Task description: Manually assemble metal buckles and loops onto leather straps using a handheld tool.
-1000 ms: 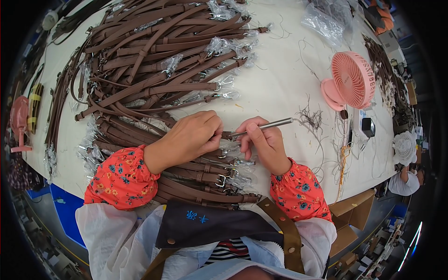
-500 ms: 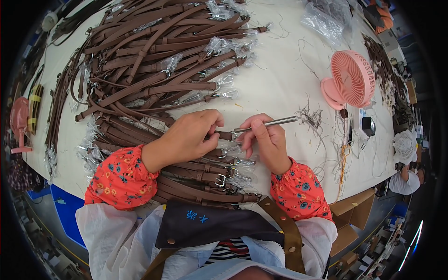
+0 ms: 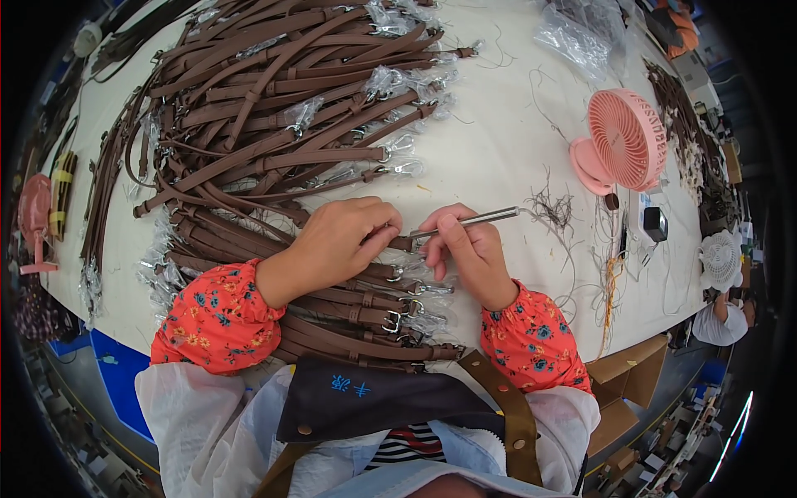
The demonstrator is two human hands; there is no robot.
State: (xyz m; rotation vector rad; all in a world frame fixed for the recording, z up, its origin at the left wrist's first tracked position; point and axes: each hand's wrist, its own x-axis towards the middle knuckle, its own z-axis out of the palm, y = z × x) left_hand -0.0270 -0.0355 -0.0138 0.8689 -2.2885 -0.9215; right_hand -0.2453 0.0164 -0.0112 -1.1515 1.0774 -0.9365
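My left hand (image 3: 336,241) is closed, thumb and forefinger pinched at the end of a brown strap (image 3: 402,243) that has a metal fitting; the fingers hide part of it. My right hand (image 3: 470,253) grips a slim silver metal rod-like tool (image 3: 491,217). The tool's inner tip points left at the strap end, close to my left fingertips, and its outer end sticks out to the right. Under and below my hands, more brown straps with buckles (image 3: 393,320) lie in a row, some ends in clear plastic wrap (image 3: 430,321).
A big heap of brown straps (image 3: 274,108) covers the table's far left. To the right stand a pink fan (image 3: 623,141) and tangled dark threads (image 3: 554,212). Clear plastic bags (image 3: 581,37) lie at the back. An open cardboard box (image 3: 627,378) is beyond the near right edge.
The metal tool has shifted slightly left and down with my right hand. My left hand has moved a little right, its fingers now closer together at the strap end.
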